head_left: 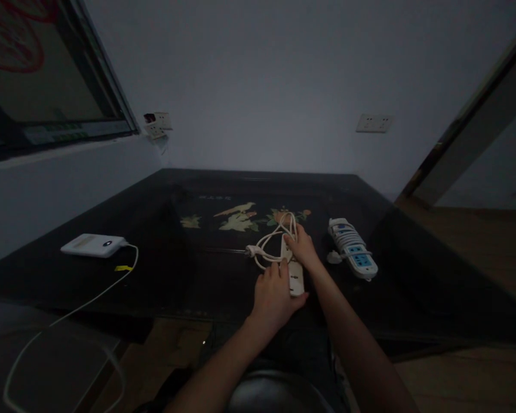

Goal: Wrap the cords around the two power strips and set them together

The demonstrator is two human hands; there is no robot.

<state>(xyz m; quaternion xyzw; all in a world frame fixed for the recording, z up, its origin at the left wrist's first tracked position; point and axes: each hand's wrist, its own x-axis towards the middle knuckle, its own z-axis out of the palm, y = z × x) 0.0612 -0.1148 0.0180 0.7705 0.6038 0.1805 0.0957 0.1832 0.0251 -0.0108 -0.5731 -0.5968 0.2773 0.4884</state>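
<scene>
A white power strip (296,277) lies on the dark table (223,281) in front of me, its long side pointing away. My left hand (275,289) grips its near end, thumb at the near edge and fingers along the left side. My right hand (301,245) is closed around the far end, where the cord comes out. The strip's white cord (264,244) lies in loose loops to the left and beyond, with its plug (253,250) resting at the left of the loops.
To the right lies a second power strip (361,258) with blue sockets and its cord wound around it. At the left, a white power bank (93,245) has a cable (97,297) hanging over the table edge. Wall sockets (374,123) are behind the table.
</scene>
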